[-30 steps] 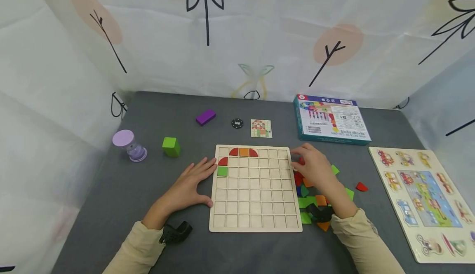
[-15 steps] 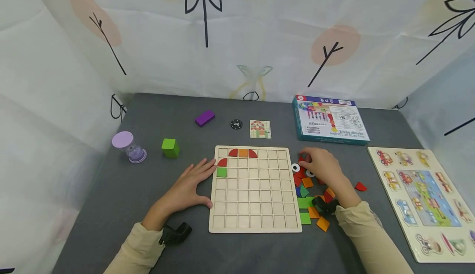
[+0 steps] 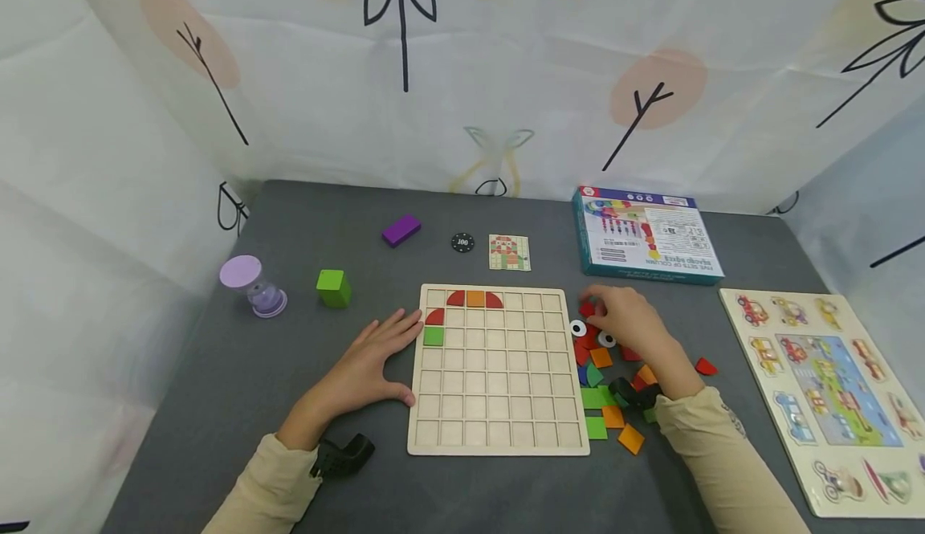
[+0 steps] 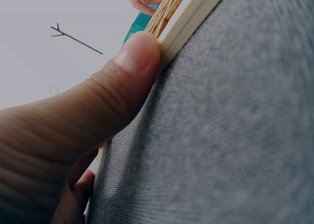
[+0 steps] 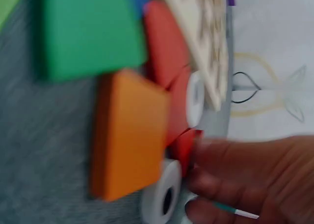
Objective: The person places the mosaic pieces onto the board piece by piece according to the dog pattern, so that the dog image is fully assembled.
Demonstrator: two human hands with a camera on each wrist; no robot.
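A wooden grid board (image 3: 499, 373) lies on the grey table, with red quarter-round, orange square and green square tiles in its upper left cells. Along its left edge rests my left hand (image 3: 372, 365), fingers spread; in the left wrist view the thumb (image 4: 132, 62) presses against the board's side. My right hand (image 3: 625, 321) is over the pile of tiles beyond the board's right edge. Its curled fingertips pinch a red tile (image 5: 184, 145) there. Two white eye pieces (image 3: 577, 328) lie just below those fingers, beside an orange tile (image 5: 135, 136) and a green one (image 5: 93, 33).
A small pattern card (image 3: 509, 252), a black chip (image 3: 462, 242) and a purple block (image 3: 401, 230) lie behind the board. Left stand a green cube (image 3: 333, 287) and a lilac hourglass (image 3: 254, 285). To the right are a game box (image 3: 646, 233) and a picture puzzle (image 3: 759, 373).
My right hand has shifted right from the board's edge, uncovering the eye pieces and more tiles, then stayed nearly in place. The left hand has not moved.
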